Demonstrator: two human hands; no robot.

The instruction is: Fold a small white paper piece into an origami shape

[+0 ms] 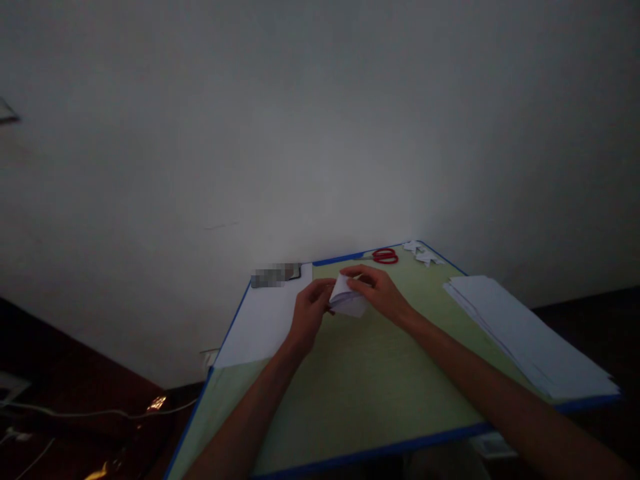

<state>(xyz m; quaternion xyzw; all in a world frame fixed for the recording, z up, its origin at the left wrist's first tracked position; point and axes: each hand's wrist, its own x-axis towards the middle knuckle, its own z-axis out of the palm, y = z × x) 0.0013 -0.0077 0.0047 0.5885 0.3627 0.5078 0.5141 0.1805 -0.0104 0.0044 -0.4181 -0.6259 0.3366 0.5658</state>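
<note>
I pinch 1 folded paper (349, 307) with my left hand (310, 308) and right hand (377, 291), over the table (360, 393); red scissors (385, 256) lie near its far edge.

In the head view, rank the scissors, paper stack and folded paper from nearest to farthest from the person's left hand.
1. Folded paper: held in the left hand.
2. Scissors: farther back, to the right.
3. Paper stack: farthest, on the far right.
</note>
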